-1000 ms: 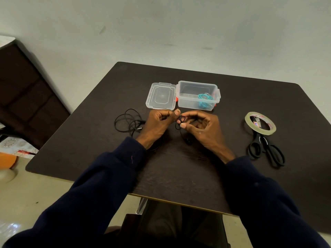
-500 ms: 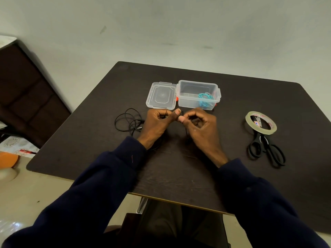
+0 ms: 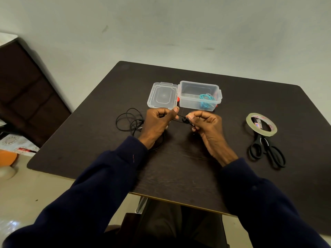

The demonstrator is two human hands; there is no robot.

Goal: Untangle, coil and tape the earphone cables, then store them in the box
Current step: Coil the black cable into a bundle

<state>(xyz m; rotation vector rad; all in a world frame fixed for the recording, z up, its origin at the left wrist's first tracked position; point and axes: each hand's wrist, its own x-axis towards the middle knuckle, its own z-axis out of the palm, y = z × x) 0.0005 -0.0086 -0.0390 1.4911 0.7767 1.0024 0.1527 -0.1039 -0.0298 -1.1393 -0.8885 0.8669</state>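
Note:
A black earphone cable (image 3: 128, 120) lies in loose loops on the dark table (image 3: 179, 169), left of my hands. My left hand (image 3: 158, 122) grips part of this cable, thumb up. My right hand (image 3: 204, 125) pinches the cable's earbud end, and a short black stretch runs between the two hands. Behind them stands a clear plastic box (image 3: 189, 97) holding a coiled teal earphone cable (image 3: 206, 100). Its clear lid (image 3: 162, 95) lies flat to the left of the box.
A roll of clear tape (image 3: 261, 124) rests on black scissors (image 3: 266, 151) at the table's right side. A dark wooden cabinet (image 3: 26, 90) stands at the left. The table's near edge runs just past my forearms.
My hands, close together before, have moved apart, so a short stretch of black cable now shows between them. My right hand has shifted right.

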